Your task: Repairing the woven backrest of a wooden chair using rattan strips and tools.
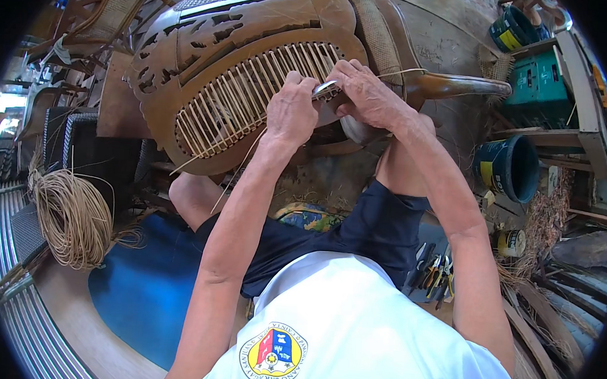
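Note:
A carved brown wooden chair [161, 53] lies tilted in front of me, with pale cane strands [229, 104] strung in rows across an oval opening. At the opening's right end, my left hand [294, 111] is closed at the frame's near edge. Beside it my right hand [369, 95] is closed too, its fingers curled over the rim. A small shiny piece [324, 87] shows between the hands; its kind is unclear. A loose cane strand [404, 72] runs out rightward from my right hand. The fingertips are mostly hidden.
A coil of cane [72, 218] lies at left near a blue surface [144, 284]. Pliers and other hand tools [438, 273] lie right of my lap. Farther right are a dark bucket [507, 167], a green crate [541, 89] and a wooden shelf [586, 101].

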Demonstrator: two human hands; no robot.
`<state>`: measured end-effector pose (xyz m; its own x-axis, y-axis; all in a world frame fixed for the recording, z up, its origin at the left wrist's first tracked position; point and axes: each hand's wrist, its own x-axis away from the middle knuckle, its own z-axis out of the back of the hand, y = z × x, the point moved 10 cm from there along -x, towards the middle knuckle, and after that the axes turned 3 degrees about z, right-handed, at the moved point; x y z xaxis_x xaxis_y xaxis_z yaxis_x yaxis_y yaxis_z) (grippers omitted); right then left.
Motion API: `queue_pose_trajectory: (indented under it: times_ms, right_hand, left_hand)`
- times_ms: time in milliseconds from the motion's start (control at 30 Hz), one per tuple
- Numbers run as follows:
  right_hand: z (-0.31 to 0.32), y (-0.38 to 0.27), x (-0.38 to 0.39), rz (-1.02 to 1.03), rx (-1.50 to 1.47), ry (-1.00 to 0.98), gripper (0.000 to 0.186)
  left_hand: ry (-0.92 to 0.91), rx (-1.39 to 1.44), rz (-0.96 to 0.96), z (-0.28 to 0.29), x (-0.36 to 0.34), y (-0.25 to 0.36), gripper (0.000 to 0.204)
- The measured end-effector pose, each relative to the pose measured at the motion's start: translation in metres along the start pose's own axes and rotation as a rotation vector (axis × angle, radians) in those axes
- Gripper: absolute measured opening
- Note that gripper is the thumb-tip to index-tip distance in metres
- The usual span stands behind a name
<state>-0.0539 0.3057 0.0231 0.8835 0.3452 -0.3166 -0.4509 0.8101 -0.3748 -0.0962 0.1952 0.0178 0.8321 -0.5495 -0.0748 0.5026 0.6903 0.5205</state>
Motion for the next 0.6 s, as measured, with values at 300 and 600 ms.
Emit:
queue_pose_trajectory:
  times_ms: [300,600]
  right_hand:
    - [0.003,-0.010,0.002,0.016,-0.049,0.060,0.054]
    - [-0.007,-0.003,-0.002,-0.032,0.027,-0.014,0.059]
  left_hand:
    - [0.003,-0.002,0.005,-0.001,0.000,-0.009,0.025]
    - [-0.133,-0.115,-0.021,-0.008,-0.015,-0.005,0.024]
